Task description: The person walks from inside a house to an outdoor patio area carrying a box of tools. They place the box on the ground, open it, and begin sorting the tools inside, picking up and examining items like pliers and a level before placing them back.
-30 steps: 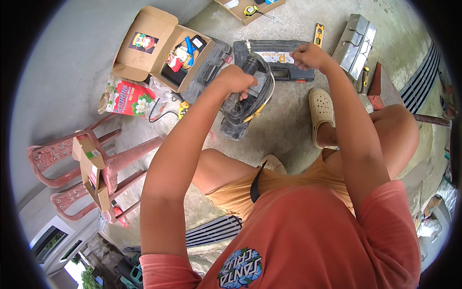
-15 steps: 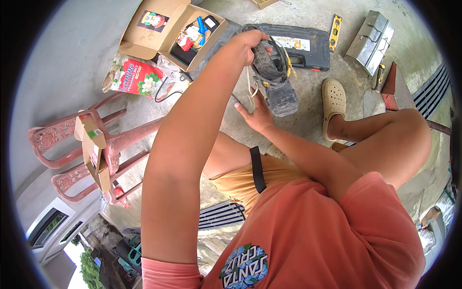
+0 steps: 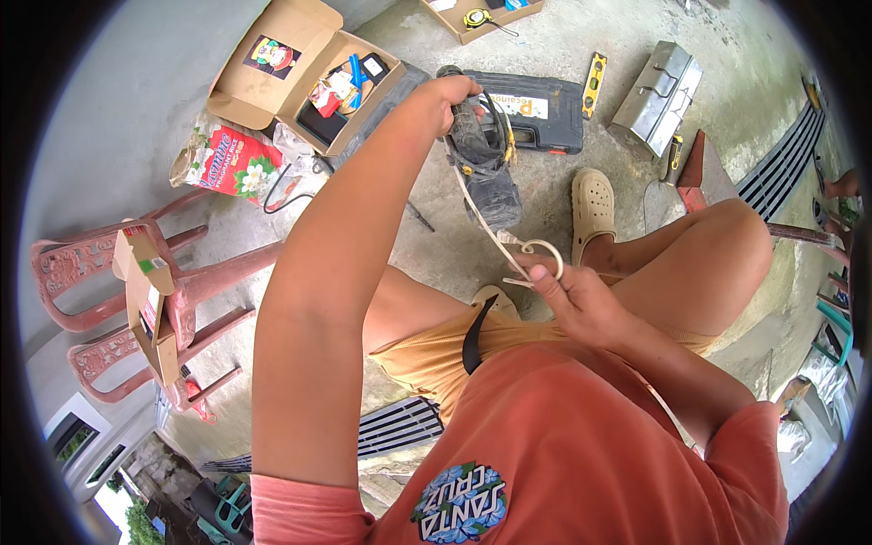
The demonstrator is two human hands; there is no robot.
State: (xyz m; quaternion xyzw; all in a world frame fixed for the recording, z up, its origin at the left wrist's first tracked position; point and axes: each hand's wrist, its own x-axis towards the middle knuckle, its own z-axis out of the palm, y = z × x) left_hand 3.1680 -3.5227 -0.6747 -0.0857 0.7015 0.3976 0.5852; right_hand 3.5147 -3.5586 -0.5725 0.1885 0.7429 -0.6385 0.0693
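Observation:
My left hand (image 3: 451,98) is wrapped around the upper part of a dusty dark grey power tool (image 3: 495,202), whose exact kind I cannot tell. Black and yellowish cable is looped around its body. From the tool a white cord (image 3: 474,207) runs down toward me. Nearer my lap, my right hand (image 3: 581,304) is closed on that cord, and a short loop of it curls above the fingers. A thin dark rod (image 3: 420,216) shows just left of the tool.
Beyond the tool lies a dark plastic tool case (image 3: 568,113), with an open cardboard box (image 3: 381,95) to its left. A yellow level (image 3: 594,86), a metal toolbox (image 3: 658,100) and a trowel (image 3: 672,162) are at the right. Reddish chairs (image 3: 173,300) stand left.
My right hand has moved from beside the tool toward my lap, drawing a length of white cord with it. My left hand keeps its grip on the tool. The view has shifted slightly.

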